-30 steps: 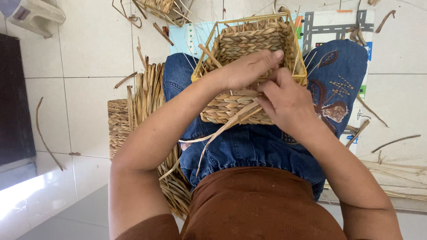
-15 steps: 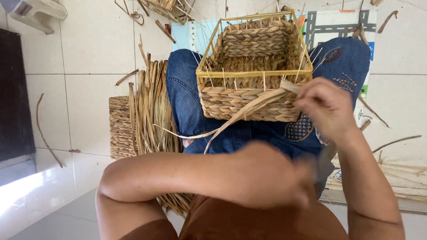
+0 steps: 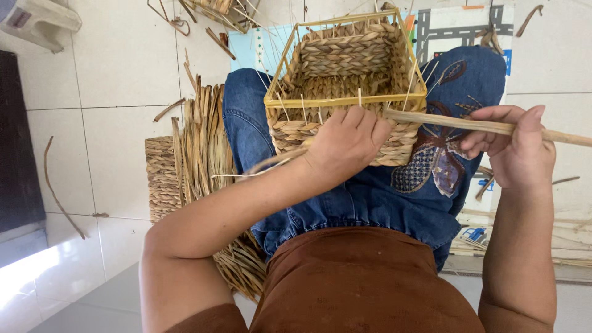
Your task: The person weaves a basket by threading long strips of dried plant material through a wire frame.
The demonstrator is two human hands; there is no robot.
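Since half a second ago we are bringing our left hand (image 3: pixel 345 145) back up from our lap to the near wall of the basket (image 3: pixel 345 92), where it is now pressing against the woven side just under the yellow rim, fingers curled and clenched over the weave where the strand leaves it. Our right hand (image 3: pixel 515 151) is swinging out to the right of the basket and is pulling the long strand (image 3: pixel 468 125) taut, thumb and fingers grasping it so that it is running straight from the near right corner of the basket past our knuckles. Earlier that strand was hanging slack in a loop below the basket; now only thin loose ends are trailing to the left, below our left wrist. We are judging that a new pass of weaving is being tightened, with the left hand holding the row in place. The basket is resting on our lap, on the blue denim skirt (image 3: pixel 370 203), as it was before. Left of the basket, a bundle of dried reeds (image 3: pixel 203 142) is lying on the tiled floor (image 3: pixel 117 80), over a flat woven mat (image 3: pixel 161 179).
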